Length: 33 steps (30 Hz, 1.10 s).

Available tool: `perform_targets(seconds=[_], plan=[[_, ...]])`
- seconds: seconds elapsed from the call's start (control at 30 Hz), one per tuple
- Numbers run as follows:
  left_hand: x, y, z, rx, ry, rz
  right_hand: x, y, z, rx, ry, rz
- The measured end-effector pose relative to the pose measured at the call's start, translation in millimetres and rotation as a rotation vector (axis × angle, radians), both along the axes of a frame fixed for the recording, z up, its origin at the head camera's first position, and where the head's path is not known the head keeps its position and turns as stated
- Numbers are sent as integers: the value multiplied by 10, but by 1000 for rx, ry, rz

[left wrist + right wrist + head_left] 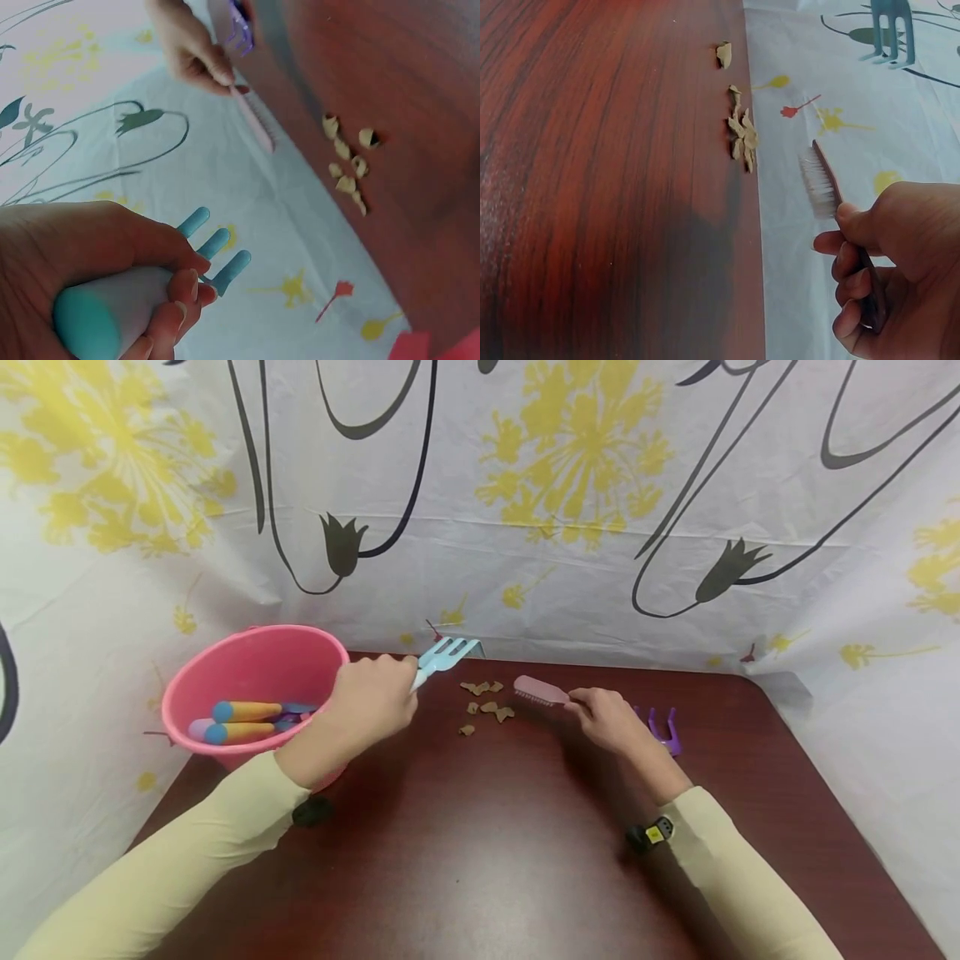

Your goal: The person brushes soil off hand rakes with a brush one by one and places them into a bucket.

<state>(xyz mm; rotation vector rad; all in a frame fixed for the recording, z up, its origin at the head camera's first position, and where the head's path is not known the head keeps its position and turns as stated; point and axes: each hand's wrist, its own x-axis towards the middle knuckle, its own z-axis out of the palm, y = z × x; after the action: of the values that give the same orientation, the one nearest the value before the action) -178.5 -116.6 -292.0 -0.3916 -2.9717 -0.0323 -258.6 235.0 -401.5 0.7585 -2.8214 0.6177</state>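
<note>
My left hand (377, 692) grips the handle of a light blue toy garden fork (447, 654), its tines pointing right above the table's back part. In the left wrist view, the fork's handle (112, 315) ends in a teal cap inside my curled fingers. Small tan dried pieces (489, 707) lie scattered near the table's back edge, between both hands. My right hand (609, 718) holds a pink brush (542, 691) by its handle, just right of the pieces. White bristles (819, 184) show along the brush head in the right wrist view.
A pink bucket (257, 643) stands at the left, with several orange-and-blue handles (243, 732) leaning inside. Behind my right hand lies a purple pronged tool (667, 732), partly hidden. A patterned white sheet (465, 552) hangs behind the dark red wooden table (480, 843).
</note>
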Motion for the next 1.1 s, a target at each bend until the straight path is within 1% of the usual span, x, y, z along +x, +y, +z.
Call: perform_targets(seconds=[0.33, 0.53, 0.6, 0.73, 0.8, 0.97, 1.1], plan=[[57, -327, 328, 74, 4, 32, 38, 80, 59, -11, 5, 3], [112, -564, 442, 115, 27, 27, 18, 182, 100, -31, 32, 5], [128, -657, 475, 112, 25, 33, 14, 217, 113, -31, 30, 9], [151, -850, 557, 82, -7, 59, 17, 297, 158, -30, 13, 21], [157, -949, 609, 71, -32, 65, 20, 347, 185, -40, 1, 13], [167, -1190, 754, 48, -62, 58, 8, 469, 247, -56, -20, -25], [189, -1367, 866, 10, -88, 84, 6, 553, 272, -51, -29, -38]])
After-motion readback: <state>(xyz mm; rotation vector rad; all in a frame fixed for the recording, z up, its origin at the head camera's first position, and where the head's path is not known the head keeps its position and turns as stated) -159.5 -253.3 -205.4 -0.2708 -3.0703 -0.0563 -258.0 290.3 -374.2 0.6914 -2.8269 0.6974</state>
